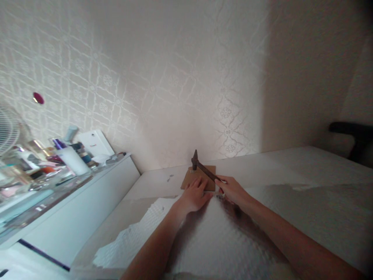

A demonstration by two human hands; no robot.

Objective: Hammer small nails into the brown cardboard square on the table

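Note:
My right hand [231,189] is wrapped round the handle of a hammer [207,172], whose dark head lies over the far part of a brown board [210,183]. Whether the head touches the board, I cannot tell. My left hand [194,194] lies flat with fingers spread on the near part of that board. Beneath my forearms is a white quilted, bubbly sheet [230,237]. A small orange-red item shows just under my right hand, too hidden to name.
On the left a white cabinet [96,210] carries bottles, a white box [96,143] and other small items. A fan [7,126] stands at the far left. The patterned wall [171,97] rises right behind the board. A black armrest-like shape [354,132] is at right.

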